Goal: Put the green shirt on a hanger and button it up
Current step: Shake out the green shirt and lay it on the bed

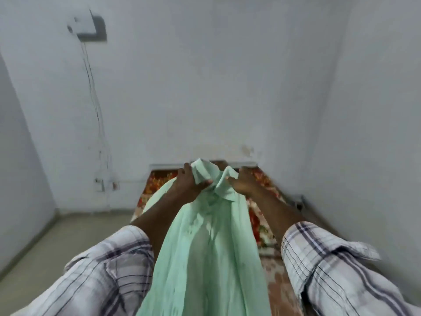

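so the green shirt (205, 247) was gripped at the collar (224, 190) by the left hand (191, 185) and right hand (243, 183) side by side, its length hung straight down below them

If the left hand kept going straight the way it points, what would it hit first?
The left hand grips the shirt collar; pushed onward, it would probably reach the wall beyond the bed, though depth is unclear.

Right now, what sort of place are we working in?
Probably a plain bedroom: bare whitewashed walls, a low bed with a red floral-patterned cover, and a grey wall-mounted switch box trailing thin dark wires.
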